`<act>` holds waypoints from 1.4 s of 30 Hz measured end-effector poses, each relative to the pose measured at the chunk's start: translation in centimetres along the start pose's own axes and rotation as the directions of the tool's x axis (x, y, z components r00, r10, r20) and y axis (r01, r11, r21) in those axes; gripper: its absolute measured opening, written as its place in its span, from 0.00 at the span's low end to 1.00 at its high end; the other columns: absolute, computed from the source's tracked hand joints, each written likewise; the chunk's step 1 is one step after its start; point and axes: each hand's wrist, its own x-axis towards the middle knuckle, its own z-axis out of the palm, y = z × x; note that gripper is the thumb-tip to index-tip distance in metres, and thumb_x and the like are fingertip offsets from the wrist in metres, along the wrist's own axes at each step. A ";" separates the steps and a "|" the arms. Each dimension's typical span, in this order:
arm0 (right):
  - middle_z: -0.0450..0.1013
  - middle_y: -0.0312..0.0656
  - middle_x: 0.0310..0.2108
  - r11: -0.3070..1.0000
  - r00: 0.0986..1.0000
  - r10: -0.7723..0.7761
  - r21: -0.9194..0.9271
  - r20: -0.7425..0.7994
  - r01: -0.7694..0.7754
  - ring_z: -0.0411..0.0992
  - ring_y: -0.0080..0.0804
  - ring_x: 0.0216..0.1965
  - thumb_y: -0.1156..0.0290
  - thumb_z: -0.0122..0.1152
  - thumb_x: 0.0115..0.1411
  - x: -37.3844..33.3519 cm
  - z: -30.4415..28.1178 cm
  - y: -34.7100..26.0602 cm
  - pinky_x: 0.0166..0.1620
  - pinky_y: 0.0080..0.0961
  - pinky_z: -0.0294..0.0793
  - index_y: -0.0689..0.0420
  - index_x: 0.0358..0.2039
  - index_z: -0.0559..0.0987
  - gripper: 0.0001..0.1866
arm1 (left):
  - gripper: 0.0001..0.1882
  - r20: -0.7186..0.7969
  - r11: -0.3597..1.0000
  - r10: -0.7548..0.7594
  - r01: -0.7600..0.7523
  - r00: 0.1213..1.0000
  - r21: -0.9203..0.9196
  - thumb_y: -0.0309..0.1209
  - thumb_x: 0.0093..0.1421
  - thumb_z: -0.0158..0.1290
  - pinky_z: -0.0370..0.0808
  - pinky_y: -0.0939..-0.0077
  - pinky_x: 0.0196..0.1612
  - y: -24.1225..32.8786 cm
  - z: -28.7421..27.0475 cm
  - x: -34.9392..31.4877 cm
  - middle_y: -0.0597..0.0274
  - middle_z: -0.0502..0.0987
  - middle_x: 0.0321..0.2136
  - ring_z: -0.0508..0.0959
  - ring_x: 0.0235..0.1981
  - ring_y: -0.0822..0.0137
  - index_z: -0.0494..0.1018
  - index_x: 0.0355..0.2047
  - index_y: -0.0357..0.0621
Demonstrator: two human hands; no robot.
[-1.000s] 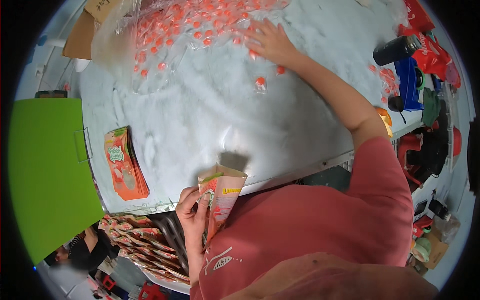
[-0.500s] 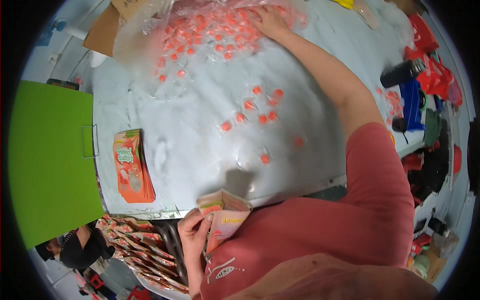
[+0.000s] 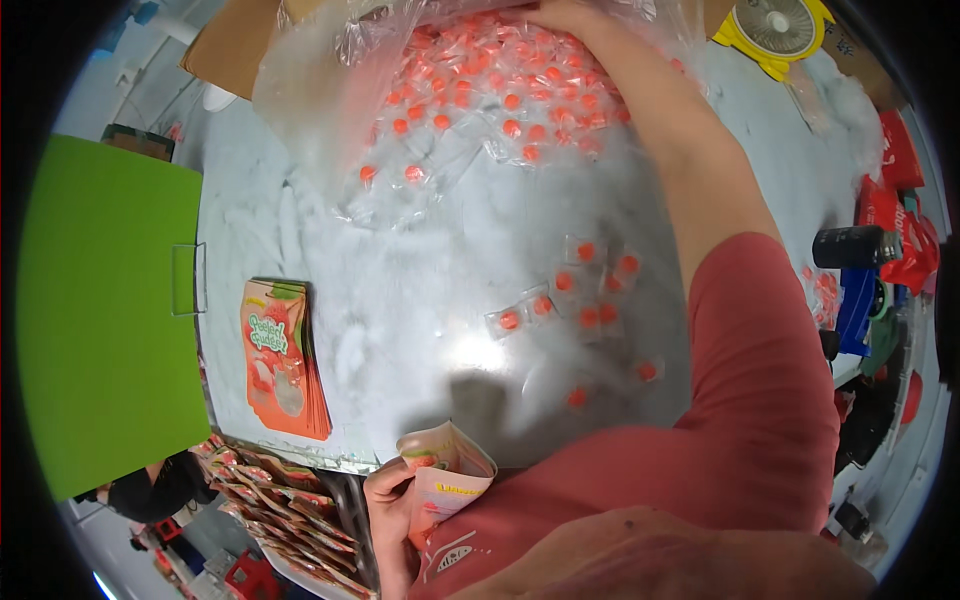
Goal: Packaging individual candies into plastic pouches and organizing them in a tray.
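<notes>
My left hand (image 3: pixel 392 495) is closed around the side of a pink printed pouch (image 3: pixel 455 492), close to my body at the table's front edge. The pouch's top gapes upward. Far across the table, my right hand (image 3: pixel 562 14) reaches to the back of a heap of orange-red candies (image 3: pixel 540 90) in clear wrappers, lying on a sheet of clear plastic (image 3: pixel 385 205). Its fingers are mostly cut off by the upper picture edge, so their grip does not show. Several loose wrapped candies (image 3: pixel 588 317) lie on the tabletop between the heap and me.
A stack of flat pouches (image 3: pixel 275 350) lies at the left, beside a green panel (image 3: pixel 110 310). Below it, a tray holds several filled pouches (image 3: pixel 290 510). A yellow fan (image 3: pixel 775 30) stands far right; a black bottle (image 3: pixel 855 246) and red bags (image 3: pixel 900 225) are at the right edge.
My right hand has moved farther toward the back of the candy heap, to the picture's top edge. The view has shifted; my left hand still holds the pouch.
</notes>
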 end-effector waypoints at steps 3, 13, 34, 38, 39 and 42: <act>0.68 0.51 0.60 0.998 0.983 -0.024 -0.053 0.181 0.034 0.69 0.50 0.58 0.37 0.55 0.57 -2.1 -0.3 -1.0 0.57 0.42 0.70 0.49 0.58 0.74 0.36 | 0.14 0.038 0.991 0.054 -0.058 0.998 0.123 0.13 0.57 0.56 0.77 0.74 0.45 0.9 0.6 0.0 0.51 0.81 0.42 0.81 0.41 0.66 0.80 0.43 0.35; 0.66 0.50 0.60 0.978 0.977 -0.209 0.008 0.051 0.208 0.63 0.50 0.62 0.45 0.53 0.63 -9.2 -2.0 -4.2 0.63 0.47 0.61 0.46 0.63 0.68 0.32 | 0.14 0.039 0.985 0.152 -0.154 0.988 0.077 0.12 0.57 0.55 0.77 0.73 0.46 0.8 0.5 -0.4 0.50 0.81 0.42 0.81 0.42 0.65 0.80 0.43 0.34; 0.67 0.47 0.61 0.893 0.871 -0.432 -0.021 0.232 0.449 0.66 0.45 0.58 0.49 0.63 0.54 -1.4 2.8 -5.5 0.60 0.43 0.66 0.46 0.55 0.77 0.29 | 0.14 0.077 0.967 0.194 -0.204 0.978 0.153 0.11 0.53 0.53 0.76 0.73 0.46 1.4 0.5 -0.5 0.53 0.82 0.38 0.81 0.41 0.65 0.80 0.39 0.33; 0.68 0.48 0.59 0.838 0.842 -0.539 -0.088 0.021 0.539 0.67 0.49 0.57 0.50 0.62 0.56 -7.3 2.2 -6.3 0.59 0.44 0.67 0.45 0.55 0.77 0.27 | 0.15 0.001 0.962 0.221 -0.218 0.975 0.163 0.13 0.51 0.55 0.75 0.72 0.47 -1.3 -1.9 -3.2 0.54 0.81 0.39 0.79 0.41 0.65 0.80 0.39 0.33; 0.68 0.48 0.59 0.847 0.849 -0.526 -0.067 0.042 0.528 0.67 0.49 0.57 0.50 0.62 0.56 -9.2 0.6 -7.4 0.59 0.44 0.67 0.45 0.55 0.77 0.27 | 0.15 -0.030 0.945 0.289 -0.280 0.957 0.169 0.13 0.50 0.55 0.75 0.72 0.48 -1.5 -1.9 -3.6 0.54 0.80 0.40 0.79 0.42 0.65 0.79 0.40 0.34; 0.70 0.49 0.56 0.875 0.871 -0.462 -0.077 0.167 0.478 0.68 0.50 0.56 0.49 0.61 0.56 -13.1 -2.3 -9.9 0.58 0.45 0.67 0.44 0.55 0.77 0.27 | 0.15 -0.044 0.869 0.449 -0.425 0.892 0.255 0.14 0.51 0.57 0.74 0.73 0.48 -3.6 -4.6 -4.5 0.54 0.80 0.42 0.78 0.43 0.66 0.79 0.40 0.36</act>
